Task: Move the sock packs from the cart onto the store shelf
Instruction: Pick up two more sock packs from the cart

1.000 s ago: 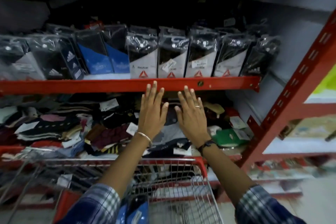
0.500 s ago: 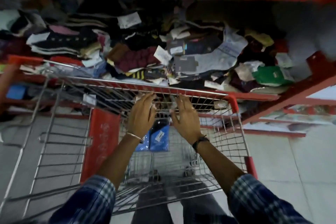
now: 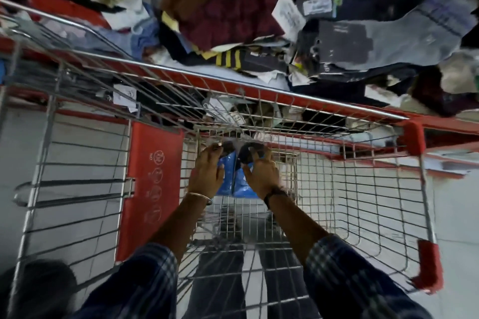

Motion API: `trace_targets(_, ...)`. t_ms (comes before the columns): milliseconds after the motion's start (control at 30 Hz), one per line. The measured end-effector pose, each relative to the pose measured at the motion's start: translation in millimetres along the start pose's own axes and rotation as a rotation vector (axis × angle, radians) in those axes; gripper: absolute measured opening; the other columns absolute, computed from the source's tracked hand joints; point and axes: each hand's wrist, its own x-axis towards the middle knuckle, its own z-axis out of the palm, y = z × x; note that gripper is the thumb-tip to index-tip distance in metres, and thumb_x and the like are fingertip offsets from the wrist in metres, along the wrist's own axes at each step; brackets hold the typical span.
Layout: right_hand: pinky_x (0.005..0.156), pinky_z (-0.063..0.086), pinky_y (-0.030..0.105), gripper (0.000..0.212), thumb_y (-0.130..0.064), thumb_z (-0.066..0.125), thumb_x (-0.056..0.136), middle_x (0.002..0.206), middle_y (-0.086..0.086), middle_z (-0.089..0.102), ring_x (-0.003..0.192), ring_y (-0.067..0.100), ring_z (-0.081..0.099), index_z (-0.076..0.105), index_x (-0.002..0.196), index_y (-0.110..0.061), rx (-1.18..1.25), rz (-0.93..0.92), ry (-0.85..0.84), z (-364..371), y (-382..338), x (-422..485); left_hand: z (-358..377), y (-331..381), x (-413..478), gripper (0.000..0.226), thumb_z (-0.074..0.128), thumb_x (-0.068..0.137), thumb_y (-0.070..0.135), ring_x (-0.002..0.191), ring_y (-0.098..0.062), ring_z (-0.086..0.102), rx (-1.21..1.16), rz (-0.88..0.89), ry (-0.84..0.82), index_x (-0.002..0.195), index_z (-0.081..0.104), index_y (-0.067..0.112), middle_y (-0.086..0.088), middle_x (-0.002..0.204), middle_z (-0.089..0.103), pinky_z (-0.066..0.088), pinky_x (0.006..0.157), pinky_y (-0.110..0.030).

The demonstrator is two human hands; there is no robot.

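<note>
Two blue-and-black sock packs stand side by side at the far end of the wire cart (image 3: 337, 189). My left hand (image 3: 206, 173) is closed around the left sock pack (image 3: 228, 171). My right hand (image 3: 260, 173) grips the right sock pack (image 3: 242, 185) by its dark top. Both forearms reach down into the cart basket. The lower parts of the packs are partly hidden behind my hands. The red store shelf (image 3: 324, 101) runs just beyond the cart's far rim.
The shelf holds a loose heap of mixed socks (image 3: 233, 21) with paper tags. A red plastic child-seat flap (image 3: 153, 186) closes the cart's left section. Red corner bumpers (image 3: 427, 267) mark the cart's right side. Pale tiled floor shows through the wire.
My view has dropped from the upper shelf down into the cart. Both hands went from the shelf edge down into the basket and closed on the two blue packs.
</note>
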Motion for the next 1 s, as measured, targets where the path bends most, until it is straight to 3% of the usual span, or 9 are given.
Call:
trace_targets(133, 0.098, 0.042, 0.056, 0.059, -0.038, 0.056, 0.091, 0.151, 0.024, 0.01, 0.13, 0.046, 0.032, 0.032, 0.144, -0.027, 0.01, 0.087, -0.074, 15.0, -3.5, 33.7, 12.6, -8.3, 20.1, 0.049, 0.053, 0.089, 0.012, 0.122, -0.047, 0.04, 0.033, -0.027, -0.02, 0.137, 0.044, 0.013, -0.027, 0.141, 0.034, 0.05, 0.085, -0.055)
trace_targets(300, 0.089, 0.049, 0.055, 0.054, -0.03, 0.057, 0.091, 0.154, 0.02, 0.006, 0.135, 0.047, 0.022, 0.036, 0.141, -0.031, -0.069, 0.025, -0.085, 21.7, 10.3, 45.0, 23.9, -12.0, 33.7, 0.06, 0.043, 0.091, 0.01, 0.131, -0.044, 0.027, 0.157, -0.087, -0.087, 0.145, 0.027, 0.031, -0.019, 0.154, 0.011, 0.054, 0.076, -0.05)
trace_targets(467, 0.084, 0.053, 0.052, 0.051, -0.03, 0.059, 0.089, 0.154, 0.013, 0.01, 0.133, 0.041, 0.027, 0.043, 0.137, -0.034, -0.096, -0.011, -0.042, 10.7, 30.7, 29.8, 28.3, -13.8, 39.2, 0.049, 0.044, 0.094, 0.029, 0.129, -0.044, 0.029, 0.197, -0.11, -0.078, 0.142, 0.032, 0.031, -0.022, 0.15, 0.018, 0.052, 0.08, -0.053)
trace_targets(633, 0.093, 0.048, 0.053, 0.055, -0.038, 0.068, 0.081, 0.153, 0.014, 0.015, 0.131, 0.039, 0.029, 0.048, 0.132, -0.029, -0.138, 0.0, -0.015, 16.8, 41.4, 14.6, 33.1, -8.6, 45.5, 0.072, 0.055, 0.082, 0.058, 0.127, -0.048, 0.03, 0.21, -0.218, -0.113, 0.144, 0.026, 0.034, -0.026, 0.149, 0.014, 0.048, 0.084, -0.052)
trace_targets(767, 0.092, 0.047, 0.055, 0.071, -0.049, 0.074, 0.069, 0.151, 0.017, 0.015, 0.131, 0.039, 0.029, 0.045, 0.129, -0.023, -0.157, 0.052, 0.018, 20.6, 34.4, 19.6, 38.3, -3.5, 51.7, 0.092, 0.071, 0.069, 0.056, 0.125, -0.049, 0.032, 0.188, -0.294, -0.168, 0.143, 0.022, 0.036, -0.025, 0.148, 0.012, 0.045, 0.09, -0.053)
trace_targets(1000, 0.088, 0.05, 0.049, 0.081, -0.038, 0.076, 0.071, 0.134, 0.024, 0.032, 0.116, 0.044, 0.043, 0.033, 0.139, -0.028, -0.142, 0.113, -0.033, 19.4, 26.8, 25.9, 35.2, -2.2, 52.5, 0.086, 0.079, 0.062, 0.047, 0.111, -0.045, 0.045, 0.147, -0.303, -0.136, 0.134, 0.036, 0.032, -0.021, 0.128, 0.033, 0.05, 0.082, -0.049)
